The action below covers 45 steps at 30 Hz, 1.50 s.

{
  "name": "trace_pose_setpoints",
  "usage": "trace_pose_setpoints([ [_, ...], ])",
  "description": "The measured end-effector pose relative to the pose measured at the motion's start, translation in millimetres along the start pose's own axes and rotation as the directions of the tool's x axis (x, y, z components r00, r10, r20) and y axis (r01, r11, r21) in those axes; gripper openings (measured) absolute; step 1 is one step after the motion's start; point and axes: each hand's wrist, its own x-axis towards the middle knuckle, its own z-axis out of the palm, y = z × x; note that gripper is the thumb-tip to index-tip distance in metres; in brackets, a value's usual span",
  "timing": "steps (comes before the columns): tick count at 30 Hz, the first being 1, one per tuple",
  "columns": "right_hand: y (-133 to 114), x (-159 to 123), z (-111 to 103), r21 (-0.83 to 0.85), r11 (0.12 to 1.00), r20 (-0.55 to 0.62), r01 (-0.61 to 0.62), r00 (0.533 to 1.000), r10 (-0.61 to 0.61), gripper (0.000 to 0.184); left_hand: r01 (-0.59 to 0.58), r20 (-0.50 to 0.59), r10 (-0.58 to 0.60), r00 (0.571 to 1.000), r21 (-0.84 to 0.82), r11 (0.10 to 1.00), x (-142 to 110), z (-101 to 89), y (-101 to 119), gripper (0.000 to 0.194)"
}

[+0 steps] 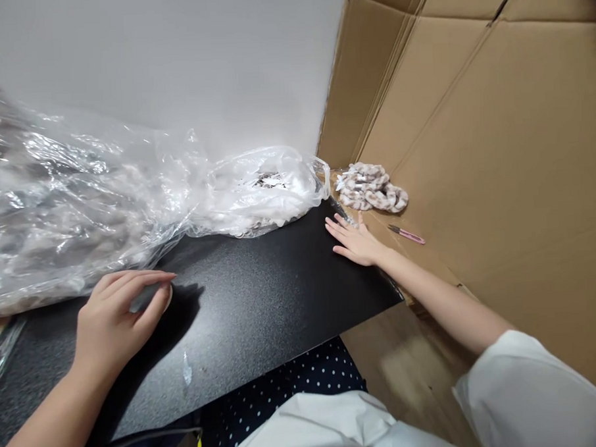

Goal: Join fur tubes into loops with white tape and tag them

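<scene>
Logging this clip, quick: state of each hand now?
Left hand: partly open, fingers curled, nothing visibly held.
Right hand: open, fingers spread, palm down, nothing visibly held.

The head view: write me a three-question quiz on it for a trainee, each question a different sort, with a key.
1. Which hand is nearer the spotted fluffy bundle?
2. True or false: the pink-handled tool lies on cardboard.
3. Choose: the tabletop beneath the left hand is A) black, B) white, C) green.

Key:
1. The right hand.
2. True.
3. A.
</scene>
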Motion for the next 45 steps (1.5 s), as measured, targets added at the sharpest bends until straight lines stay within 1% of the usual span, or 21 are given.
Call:
trace_pose_setpoints([
  [2, -6, -17, -3, 0.018, 1.000, -0.043, -0.011, 0.999, 0.012, 0.062, 0.002, -0.001, -0.002, 1.000, 0.000, 1.000, 0, -1.8, 1, 0.014],
  [4, -24, -42, 0, 0.055, 0.998, -0.075, 0.020, 0.997, -0.016, 0.066, -0.009, 0.002, 0.009, 1.000, 0.006, 1.000, 1, -2.6, 3, 0.014],
  [6, -41, -66, 7, 0.090, 0.989, -0.022, 0.118, 0.993, -0.117, 0.071, -0.026, 0.007, 0.026, 1.000, 0.012, 1.000, 2, -2.1, 3, 0.013],
  [8, -49, -75, 15, 0.119, 0.977, 0.044, 0.174, 0.983, -0.180, 0.073, -0.035, 0.019, 0.035, 0.999, 0.010, 0.999, 2, -0.8, 3, 0.013],
  [10, -44, -66, 20, 0.104, 0.989, 0.053, 0.110, 0.992, -0.116, 0.071, -0.028, 0.028, 0.028, 0.999, 0.006, 1.000, 1, 0.8, 3, 0.013],
  [14, -16, -14, 18, 0.025, 0.998, -0.004, -0.057, 0.998, 0.057, 0.066, 0.007, 0.037, -0.007, 0.999, -0.003, 1.000, -1, 3.1, 2, 0.012],
  [16, -5, 5, 11, -0.019, 0.996, -0.033, -0.085, 0.996, 0.084, 0.065, 0.012, 0.040, -0.011, 0.999, -0.015, 1.000, -3, 3.9, 0, 0.011],
  [18, -1, 9, 3, -0.044, 0.993, -0.073, -0.112, 0.991, 0.109, 0.066, 0.007, 0.039, -0.006, 0.999, -0.024, 1.000, -4, 4.5, -2, 0.011],
  [20, -2, -6, -2, -0.024, 0.987, -0.129, -0.159, 0.980, 0.154, 0.068, 0.009, 0.040, -0.007, 0.999, -0.030, 1.000, -4, 4.6, -3, 0.011],
  [23, -9, -50, 0, 0.053, 0.974, -0.190, -0.219, 0.956, 0.225, 0.068, 0.025, 0.044, -0.023, 0.999, -0.047, 0.999, -5, 3.8, -2, 0.012],
  [25, -14, -79, 10, 0.053, 0.976, -0.154, -0.211, 0.964, 0.217, 0.070, 0.033, 0.041, -0.030, 0.999, -0.053, 0.998, -5, 3.2, -2, 0.012],
  [27, -16, -93, 22, 0.016, 0.986, -0.062, -0.168, 0.984, 0.169, 0.072, 0.020, 0.043, -0.018, 0.999, -0.055, 0.998, -4, 3.1, 0, 0.012],
  [29, -12, -88, 30, -0.032, 0.983, -0.033, -0.182, 0.983, 0.181, 0.069, -0.016, 0.040, 0.018, 0.999, -0.045, 0.999, -2, 3.4, 1, 0.012],
  [33, 0, -41, 26, -0.078, 0.966, -0.104, -0.245, 0.966, 0.236, 0.062, -0.116, 0.020, 0.117, 0.993, -0.014, 0.993, 1, 4.0, 4, 0.011],
  [35, 2, -19, 18, 0.016, 0.967, -0.174, -0.253, 0.952, 0.252, 0.062, -0.169, 0.008, 0.169, 0.986, 0.002, 0.986, 3, 3.7, 5, 0.009],
  [36, 1, -11, 13, 0.151, 0.957, -0.234, -0.248, 0.932, 0.278, 0.064, -0.195, 0.002, 0.195, 0.981, 0.016, 0.981, 4, 3.5, 6, 0.009],
  [37, -1, -6, 8, 0.329, 0.918, -0.296, -0.220, 0.899, 0.322, 0.067, -0.224, 0.000, 0.224, 0.975, 0.031, 0.974, 6, 3.4, 9, 0.009],
  [38, -5, -3, 3, 0.507, 0.846, -0.344, -0.167, 0.861, 0.376, 0.069, -0.255, 0.003, 0.255, 0.967, 0.044, 0.966, 9, 3.7, 13, 0.011],
  [40, -16, -1, -7, 0.738, 0.674, -0.384, -0.030, 0.803, 0.455, 0.071, -0.326, 0.025, 0.325, 0.945, 0.040, 0.945, 17, 6.8, 29, 0.016],
  [43, -37, 0, -21, 0.909, 0.375, -0.361, 0.184, 0.797, 0.484, 0.080, -0.433, 0.062, 0.435, 0.898, -0.036, 0.901, 33, 21.6, 75, 0.022],
  [45, -51, 2, -27, 0.947, 0.077, -0.307, 0.313, 0.804, 0.508, 0.090, -0.537, 0.086, 0.549, 0.831, -0.131, 0.833, 43, 39.4, 120, 0.032],
])
